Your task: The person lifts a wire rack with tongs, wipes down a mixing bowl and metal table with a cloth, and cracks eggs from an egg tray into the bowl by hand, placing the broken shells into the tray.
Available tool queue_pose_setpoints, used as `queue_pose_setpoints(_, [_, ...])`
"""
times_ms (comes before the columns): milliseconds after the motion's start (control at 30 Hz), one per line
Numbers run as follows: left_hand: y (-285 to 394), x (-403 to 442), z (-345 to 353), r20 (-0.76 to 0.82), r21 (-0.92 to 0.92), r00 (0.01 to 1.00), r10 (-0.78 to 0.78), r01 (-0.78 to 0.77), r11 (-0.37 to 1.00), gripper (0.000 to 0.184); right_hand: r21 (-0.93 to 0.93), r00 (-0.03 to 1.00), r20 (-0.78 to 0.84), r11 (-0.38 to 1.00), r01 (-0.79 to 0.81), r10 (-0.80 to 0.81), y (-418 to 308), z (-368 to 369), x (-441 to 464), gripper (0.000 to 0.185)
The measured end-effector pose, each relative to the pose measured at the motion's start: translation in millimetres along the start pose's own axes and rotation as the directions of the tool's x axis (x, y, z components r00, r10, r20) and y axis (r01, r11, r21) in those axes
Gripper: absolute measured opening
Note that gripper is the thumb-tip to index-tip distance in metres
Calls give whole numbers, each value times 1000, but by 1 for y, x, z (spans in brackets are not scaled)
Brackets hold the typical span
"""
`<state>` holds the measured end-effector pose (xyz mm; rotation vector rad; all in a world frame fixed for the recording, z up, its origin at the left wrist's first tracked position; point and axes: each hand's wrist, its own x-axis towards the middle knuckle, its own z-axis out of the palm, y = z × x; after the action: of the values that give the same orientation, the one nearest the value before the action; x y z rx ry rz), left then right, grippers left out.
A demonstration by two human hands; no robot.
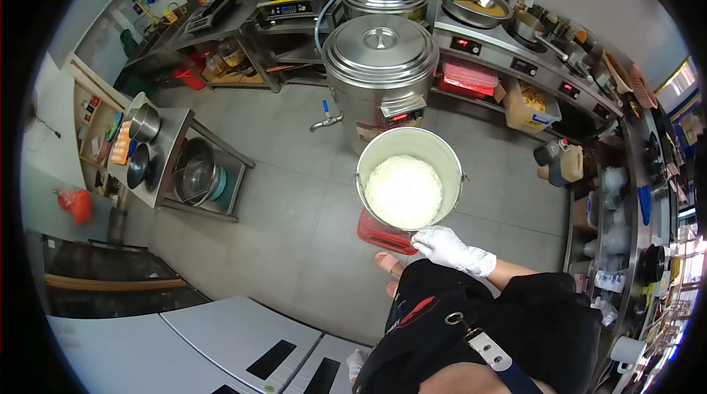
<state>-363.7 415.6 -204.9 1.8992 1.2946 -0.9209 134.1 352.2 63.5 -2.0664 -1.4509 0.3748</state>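
I see a big white bucket (409,143) mid-room, just on the near side of the tall steel pot (379,103). Pale stuff (403,191) is inside it. The gloved right hand (446,248) has its grip closed on the bucket's near side, at the rim or handle, maybe to keep it steady. A red thing (384,235) peeks out below, perhaps to hold it off the floor (287,195). The left hand (357,362) is low by the white cabinet (213,320); I can't tell its grip.
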Motion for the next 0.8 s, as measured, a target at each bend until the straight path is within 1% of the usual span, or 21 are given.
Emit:
queue_pose_setpoints(67, [4,14,-15,-34,47,999,22,-21,999,41,42,999,39,999,-20,18,0,2,18,15])
queue_pose_setpoints(100, [11,17,-31,-33,118,998,54,-50,992,41,58,999,44,998,-5,3,1,7,30,15])
queue_pose_setpoints(133, [21,21,-55,-30,191,996,87,-80,978,41,78,998,13,995,62,-63,2,14,45,16])
queue_pose_setpoints(167, [22,44,-67,-195,35,978,68,-63,997,35,93,992,-26,988,125,-124,1,20,61,16])
queue_pose_setpoints(200, [19,52,-79,-237,-191,971,38,-85,978,31,102,991,-36,986,130,-127,-2,23,77,16])
queue_pose_setpoints(233, [23,53,-101,-279,-417,960,7,-128,900,28,104,987,-23,982,159,-157,-6,26,93,16])
queue_pose_setpoints(267, [37,44,-135,-320,-601,947,-24,-184,777,25,104,982,-4,977,189,-189,-10,28,109,17])
queue_pose_setpoints(300, [47,53,-151,-321,-607,947,-30,-181,774,25,132,972,-44,963,236,-233,-13,31,126,19])
queue_pose_setpoints(333, [51,64,-164,-293,-831,943,-157,-170,530,24,138,969,-32,960,245,-243,-16,34,143,19])
queue_pose_setpoints(367, [51,72,-175,-223,-961,936,-272,-165,222,22,100,969,7,965,244,-246,-19,38,162,20])
queue_pose_setpoints(400, [56,70,-190,-220,-962,931,-292,-158,223,23,64,968,49,968,244,-247,-21,42,181,21])
queue_pose_setpoints(433, [58,72,-203,-210,-964,927,-311,-142,225,24,50,958,8,957,286,-286,-22,46,202,23])
queue_pose_setpoints(467, [52,75,-219,-235,-943,945,-226,-165,288,25,39,948,-27,948,317,-316,-18,49,221,24])
queue_pose_setpoints(500, [48,77,-231,-263,-920,942,-210,-179,347,26,-33,940,34,940,340,-339,-15,51,242,24])
queue_pose_setpoints(533, [45,85,-238,-289,-939,917,-274,-216,268,25,-106,927,92,922,372,-364,-12,52,266,25])
queue_pose_setpoints(567, [39,91,-255,-284,-935,917,-281,-199,295,21,-192,926,196,914,359,-323,-14,49,287,25])
queue_pose_setpoints(600, [36,100,-273,-305,-937,902,-305,-227,265,22,-282,917,288,891,356,-276,-18,47,309,25])
queue_pose_setpoints(633, [44,103,-304,-379,-911,877,-294,-297,286,22,-329,920,286,875,356,-267,-20,52,328,27])
queue_pose_setpoints(700, [77,101,-384,-461,-848,851,-251,-339,408,21,-334,916,295,870,364,-270,-28,66,364,27])
queue_pose_setpoints(767, [111,115,-463,-592,-758,802,-82,-519,395,25,-349,914,294,859,374,-279,-39,84,402,27])
queue_pose_setpoints(800, [132,112,-506,-680,-620,730,64,-621,480,27,-310,906,297,867,390,-301,-49,97,417,25])
